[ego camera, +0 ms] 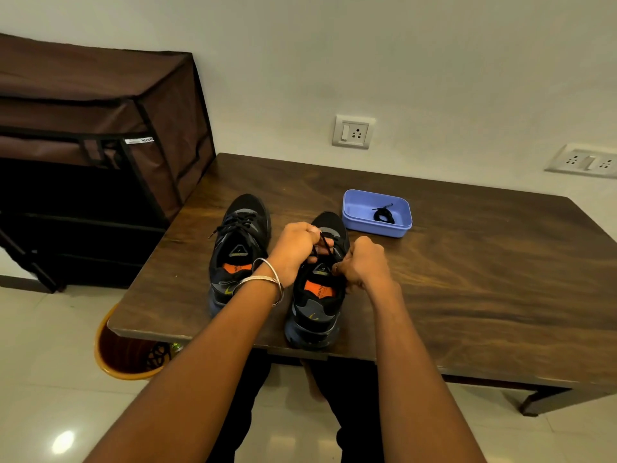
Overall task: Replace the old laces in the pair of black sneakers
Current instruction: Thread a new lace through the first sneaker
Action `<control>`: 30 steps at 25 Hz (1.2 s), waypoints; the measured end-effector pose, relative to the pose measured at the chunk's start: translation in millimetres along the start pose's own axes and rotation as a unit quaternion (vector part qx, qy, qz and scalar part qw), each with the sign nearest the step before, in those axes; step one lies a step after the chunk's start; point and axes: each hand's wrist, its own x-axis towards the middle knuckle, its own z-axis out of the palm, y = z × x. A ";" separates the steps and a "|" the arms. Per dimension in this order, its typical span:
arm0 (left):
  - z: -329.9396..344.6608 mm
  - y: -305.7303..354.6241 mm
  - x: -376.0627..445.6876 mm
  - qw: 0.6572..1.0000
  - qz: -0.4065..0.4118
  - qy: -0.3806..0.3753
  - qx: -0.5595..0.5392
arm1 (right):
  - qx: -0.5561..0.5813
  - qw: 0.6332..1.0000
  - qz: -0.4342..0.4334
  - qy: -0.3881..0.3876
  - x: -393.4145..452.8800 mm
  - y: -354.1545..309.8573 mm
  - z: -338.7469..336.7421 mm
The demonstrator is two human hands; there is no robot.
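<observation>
1. Head view: the fingers of the left hand (295,247) are curled tight round a strand of black lace (323,243) over the tongue of the right-hand sneaker (317,289); the right hand (362,264) is closed in a loose fist just beside it, and a pinch on the other strand is judged likely, though the fingertips are hidden and the contact cannot be confirmed.

2. Directly beneath the fingers the shoe's opening is seen, with its orange insole exposed; whether the lace held is old or new cannot be told.

3. Just to the left of the left hand the second sneaker (238,248) stands, fully laced, its ends lying loose.

4. Beyond the right hand, well apart from it, a blue tray (350,215) holds a coiled black lace (384,216).

5. Further outward, the wooden table (467,279) carries everything; the held sneaker's heel sits at the near edge, and a bin (110,359) is seen below the left corner.

6. Risks, as judged:
   - if the strands are pulled upward or toward the body, the unpinned shoe may be dragged off the near edge;
   - if the lace is tugged hard through a tight eyelet, the tip may be frayed or the strand jammed;
   - if an eyelet is skipped or the strand twisted, the lacing may come out uneven;
   - black laces being alike, old and new may be confused.
</observation>
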 end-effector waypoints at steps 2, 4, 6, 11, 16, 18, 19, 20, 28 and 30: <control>5.7 -1.5 -0.9 0.989 -0.082 0.026 -0.117 | 0.002 1.000 -0.006 -0.002 -0.8 -3.2 3.5; 3.5 -2.4 2.2 0.963 -0.137 0.062 -0.224 | -0.010 1.000 -0.008 0.006 -1.4 -4.5 6.0; -7.6 -2.3 8.7 0.927 -0.158 0.089 -0.328 | -0.019 1.000 -0.004 0.005 -1.0 -5.4 5.2; -25.7 -0.7 9.0 0.979 0.030 0.155 0.129 | -0.037 0.999 -0.018 -0.027 0.4 -4.0 3.1; -28.6 4.1 2.4 0.852 0.161 0.058 0.495 | -0.094 0.987 -0.128 0.024 0.0 -15.5 1.0; -23.9 1.9 -2.9 0.856 0.090 -0.047 0.506 | -0.174 0.968 -0.180 0.030 -1.9 -23.2 4.0; -20.2 -0.5 -6.5 0.838 0.067 -0.068 0.538 | -0.202 0.960 -0.192 0.038 -3.2 -26.0 7.0; -18.2 -4.1 -8.2 0.822 0.063 -0.062 0.563 | -0.221 0.954 -0.198 0.047 -5.2 -28.6 9.9; -27.0 -7.0 -2.3 0.895 0.019 0.007 0.446 | -0.223 0.957 -0.158 0.094 -6.5 -32.9 20.0; -28.6 -7.1 -0.9 0.897 0.009 0.015 0.442 | -0.097 0.983 -0.098 0.124 1.5 -26.2 19.5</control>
